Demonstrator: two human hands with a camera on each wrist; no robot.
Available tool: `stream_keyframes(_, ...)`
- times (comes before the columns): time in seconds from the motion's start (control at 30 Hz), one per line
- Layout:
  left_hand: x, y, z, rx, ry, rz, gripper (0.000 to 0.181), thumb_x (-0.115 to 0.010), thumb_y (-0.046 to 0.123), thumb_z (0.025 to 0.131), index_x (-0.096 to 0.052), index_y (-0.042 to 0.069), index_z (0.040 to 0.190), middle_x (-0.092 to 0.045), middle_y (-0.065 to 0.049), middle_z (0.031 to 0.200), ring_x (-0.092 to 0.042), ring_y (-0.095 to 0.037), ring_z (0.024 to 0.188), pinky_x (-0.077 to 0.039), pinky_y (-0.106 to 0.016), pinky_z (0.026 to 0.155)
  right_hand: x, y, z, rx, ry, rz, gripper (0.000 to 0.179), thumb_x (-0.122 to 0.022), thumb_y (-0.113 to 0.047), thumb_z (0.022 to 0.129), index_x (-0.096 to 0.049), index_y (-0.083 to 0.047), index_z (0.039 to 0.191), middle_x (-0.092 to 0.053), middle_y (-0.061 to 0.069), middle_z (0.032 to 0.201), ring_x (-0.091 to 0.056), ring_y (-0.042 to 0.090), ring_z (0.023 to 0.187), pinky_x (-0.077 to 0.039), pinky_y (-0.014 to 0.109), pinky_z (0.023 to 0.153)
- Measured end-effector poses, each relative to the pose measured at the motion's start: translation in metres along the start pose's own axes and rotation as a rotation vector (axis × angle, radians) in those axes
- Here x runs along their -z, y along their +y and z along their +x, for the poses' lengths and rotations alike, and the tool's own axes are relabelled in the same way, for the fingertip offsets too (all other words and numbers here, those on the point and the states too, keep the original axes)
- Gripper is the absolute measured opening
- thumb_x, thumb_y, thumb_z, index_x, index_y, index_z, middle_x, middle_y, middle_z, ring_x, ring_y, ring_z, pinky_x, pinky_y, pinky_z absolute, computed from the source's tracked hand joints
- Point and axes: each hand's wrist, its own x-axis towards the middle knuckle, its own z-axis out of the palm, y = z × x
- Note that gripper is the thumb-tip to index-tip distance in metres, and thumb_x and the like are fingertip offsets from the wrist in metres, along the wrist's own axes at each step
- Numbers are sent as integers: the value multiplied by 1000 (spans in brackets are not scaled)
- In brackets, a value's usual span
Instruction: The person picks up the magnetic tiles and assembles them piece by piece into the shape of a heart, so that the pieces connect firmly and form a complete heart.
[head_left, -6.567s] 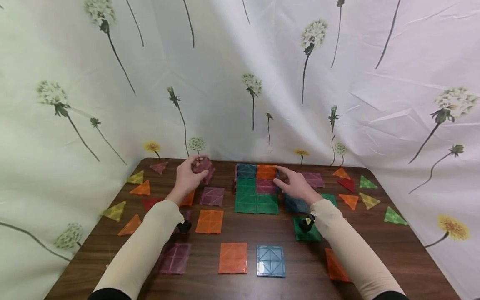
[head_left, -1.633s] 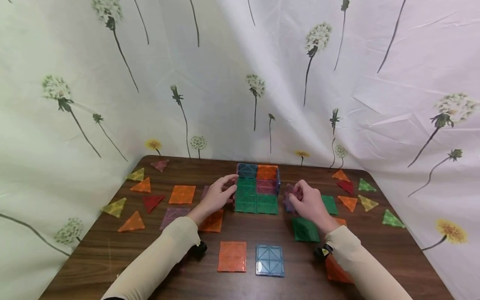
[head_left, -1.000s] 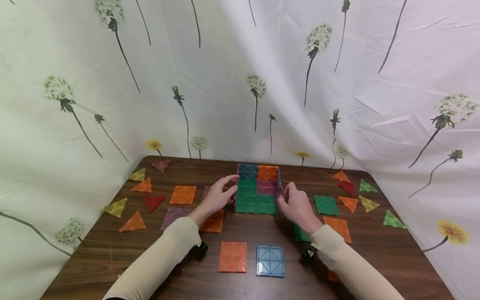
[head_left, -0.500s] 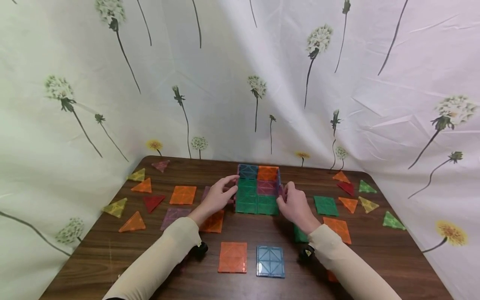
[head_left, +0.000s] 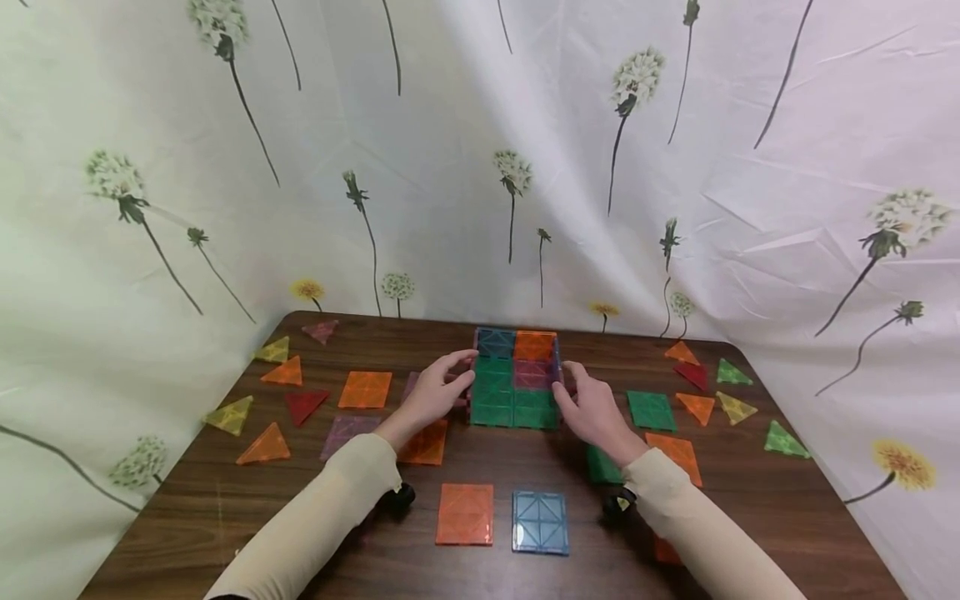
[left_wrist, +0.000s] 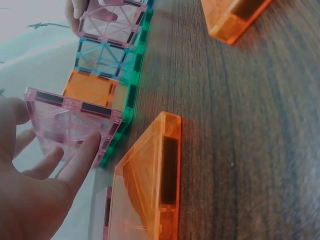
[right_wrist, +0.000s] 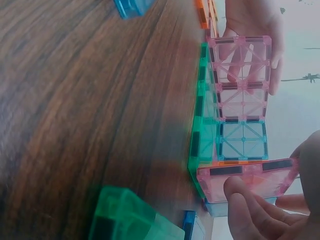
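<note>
In the head view an open-fronted box of translucent magnetic tiles [head_left: 492, 406] stands at the table's far middle. Its floor is green and pinkish purple; the back wall has a blue tile [head_left: 496, 342] and an orange tile [head_left: 535, 344]. My left hand [head_left: 432, 388] lies along the left wall, fingertips touching the outer face of an upright pink tile [left_wrist: 60, 122]. On the right side my right hand [head_left: 596, 409] touches the outer face of another upright pink tile [right_wrist: 250, 182] with spread, loosely bent fingers. The right wrist view shows a blue tile just behind that one.
Flat square tiles lie around: an orange square [head_left: 465, 514], a blue square [head_left: 541, 522], a green square [head_left: 651, 411] and others, some partly under my arms. Triangle tiles sit along both edges, including a red triangle [head_left: 306, 406] and a green triangle [head_left: 786, 439]. A flowered cloth [head_left: 450, 167] hangs behind.
My right hand has brought a purple tile to the box's right side and loosened its fingers there. My left hand, earlier holding a purple tile at the far left, stays at the left wall lately.
</note>
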Motion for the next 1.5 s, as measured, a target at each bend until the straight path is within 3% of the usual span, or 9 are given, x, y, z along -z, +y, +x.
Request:
stream_keyframes(0.17, 0, 0, 2, -2, -3, 17, 45, -56, 29, 111, -52, 24, 156, -50, -12, 154, -63, -31, 122, -62, -41, 85, 1, 3, 4, 38, 13, -11, 50, -57, -29, 109, -49, -6, 153, -73, 5, 95, -63, 13, 73, -53, 34, 63)
stream_keyframes(0.4, 1, 0, 8, 9, -11, 33, 47, -53, 30, 112, -49, 23, 158, -49, -9, 155, -64, -28, 117, -61, -41, 86, 2, 6, 12, 51, -8, -30, 50, -55, -32, 110, -50, -6, 153, -62, -1, 68, -50, 16, 46, -46, 35, 52)
stream_keyframes(0.8, 5, 4, 18, 18, -11, 84, 46, -54, 29, 112, -50, 25, 157, -51, -10, 154, -66, -29, 115, -60, -42, 88, 3, 7, 21, 30, -31, -14, 52, -54, -31, 110, -48, -5, 155, -75, 11, 109, -55, 15, 56, -46, 36, 59)
stream_keyframes(1.0, 26, 0, 15, -25, -8, 165, 44, -55, 32, 111, -54, 19, 153, -57, -12, 150, -64, -33, 125, -57, -51, 97, 4, 10, 22, 36, -35, -31, 52, -54, -32, 110, -49, -5, 154, -75, 9, 109, -61, 12, 67, -49, 34, 61)
stream_keyframes(1.17, 57, -9, 10, -108, 5, 281, 41, -62, 26, 108, -60, 11, 146, -62, -18, 144, -61, -37, 127, -48, -58, 107, 6, 8, 21, 38, -48, -23, 52, -54, -33, 111, -48, -5, 155, -74, 8, 103, -57, 13, 58, -47, 34, 59)
stream_keyframes(1.23, 67, -13, 8, -140, -30, 352, 43, -67, 22, 105, -61, 7, 145, -61, -20, 144, -58, -39, 131, -46, -59, 109, 7, 7, 21, 39, -51, -22, 52, -54, -32, 111, -47, -5, 155, -74, 8, 103, -56, 13, 56, -47, 34, 58)
stream_keyframes(1.33, 77, -19, 8, -172, -131, 512, 51, -74, 18, 100, -59, 1, 146, -60, -21, 146, -56, -41, 134, -45, -60, 110, 9, 7, 21, 28, -52, -25, 52, -53, -33, 110, -47, -6, 155, -74, 8, 103, -56, 14, 56, -47, 35, 58)
stream_keyframes(1.43, 81, -22, 7, -163, -251, 655, 59, -77, 18, 98, -55, -2, 149, -57, -22, 149, -52, -44, 138, -42, -60, 112, 9, 7, 21, 20, -61, -27, 53, -53, -34, 111, -47, -7, 155, -75, 9, 105, -57, 14, 57, -47, 35, 59)
stream_keyframes(1.5, 83, -23, 8, -145, -295, 722, 63, -79, 20, 97, -54, -1, 150, -57, -23, 149, -50, -45, 139, -41, -62, 113, 8, 7, 21, 17, -68, -32, 53, -52, -35, 111, -47, -8, 156, -75, 9, 104, -57, 15, 57, -48, 35, 59)
